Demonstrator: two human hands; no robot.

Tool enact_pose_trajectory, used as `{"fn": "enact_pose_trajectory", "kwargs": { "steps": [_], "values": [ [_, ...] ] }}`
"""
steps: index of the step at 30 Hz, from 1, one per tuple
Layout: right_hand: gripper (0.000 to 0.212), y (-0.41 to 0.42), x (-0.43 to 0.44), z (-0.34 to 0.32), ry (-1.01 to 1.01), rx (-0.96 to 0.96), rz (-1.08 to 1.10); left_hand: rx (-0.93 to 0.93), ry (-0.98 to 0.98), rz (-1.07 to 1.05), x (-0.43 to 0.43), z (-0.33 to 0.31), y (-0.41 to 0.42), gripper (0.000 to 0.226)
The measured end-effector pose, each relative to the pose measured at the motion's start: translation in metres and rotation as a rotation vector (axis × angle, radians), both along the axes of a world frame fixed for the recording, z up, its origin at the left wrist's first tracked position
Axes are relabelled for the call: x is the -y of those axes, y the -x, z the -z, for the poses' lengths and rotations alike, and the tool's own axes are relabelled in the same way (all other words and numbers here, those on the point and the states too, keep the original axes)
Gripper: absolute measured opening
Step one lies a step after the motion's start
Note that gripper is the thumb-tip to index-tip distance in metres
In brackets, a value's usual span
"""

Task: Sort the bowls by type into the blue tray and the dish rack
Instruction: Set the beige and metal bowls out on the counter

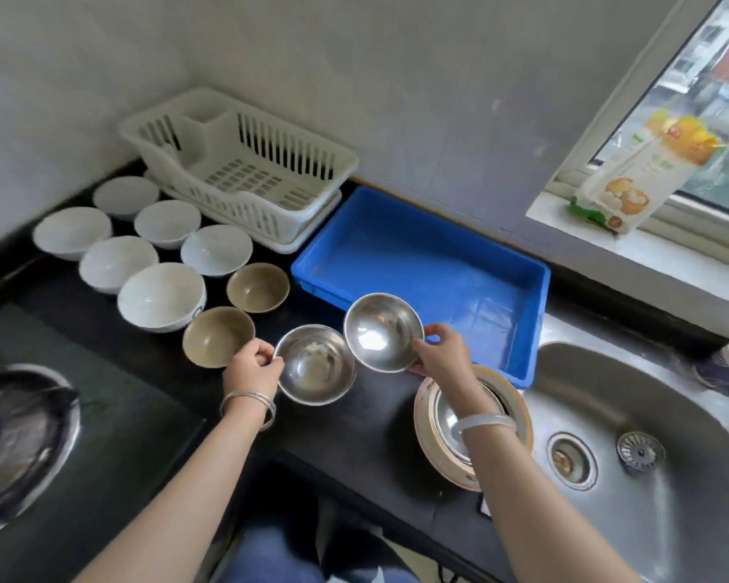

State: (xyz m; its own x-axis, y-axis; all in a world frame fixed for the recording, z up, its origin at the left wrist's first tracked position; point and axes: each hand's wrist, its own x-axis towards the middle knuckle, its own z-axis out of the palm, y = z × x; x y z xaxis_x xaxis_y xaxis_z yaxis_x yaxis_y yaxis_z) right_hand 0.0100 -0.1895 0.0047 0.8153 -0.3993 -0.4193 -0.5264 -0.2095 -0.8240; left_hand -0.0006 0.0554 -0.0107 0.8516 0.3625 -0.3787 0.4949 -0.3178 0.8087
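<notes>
Entry: two steel bowls, round, polished, nothing in them.

- Raised steel bowl (383, 332): grasped at its right rim by the right grip (440, 351) and held tilted at the near-left corner of the blue tray (539, 296). The tray floor lies just beyond and to the right, so this grip is judged the nearer.
- Lower steel bowl (314, 363): pinched at its left rim by the left grip (251, 366), close over the desk (102, 326).
- White bowls (161, 294) and brown bowls (257, 286): left standing before the dish rack (245, 170).

shiny steel bowls (383, 330), glossy plastic tray (535, 305)
</notes>
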Motion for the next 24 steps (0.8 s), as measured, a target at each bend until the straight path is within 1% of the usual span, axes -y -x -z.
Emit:
{"fn": "enact_pose_trajectory", "kwargs": {
  "steps": [4,7,12,19,24],
  "values": [
    [0.013,-0.021,-0.031,0.020,-0.007,-0.046,-0.090,-0.064,0.010,-0.085,-0.028,0.014,0.008,0.008],
    [0.011,-0.032,-0.052,0.033,-0.032,-0.072,-0.124,-0.102,0.021,-0.127,-0.042,0.025,0.012,0.012],
    [0.014,-0.046,-0.079,0.047,-0.147,-0.144,-0.092,-0.151,0.045,-0.171,-0.056,0.041,0.014,0.017],
    [0.011,-0.058,-0.097,0.064,-0.183,-0.201,-0.070,-0.184,0.069,-0.181,-0.064,0.053,0.007,0.016],
    [0.007,-0.063,-0.101,0.074,-0.221,-0.205,-0.044,-0.192,0.061,-0.189,-0.064,0.056,0.004,0.012]
  ]
}}
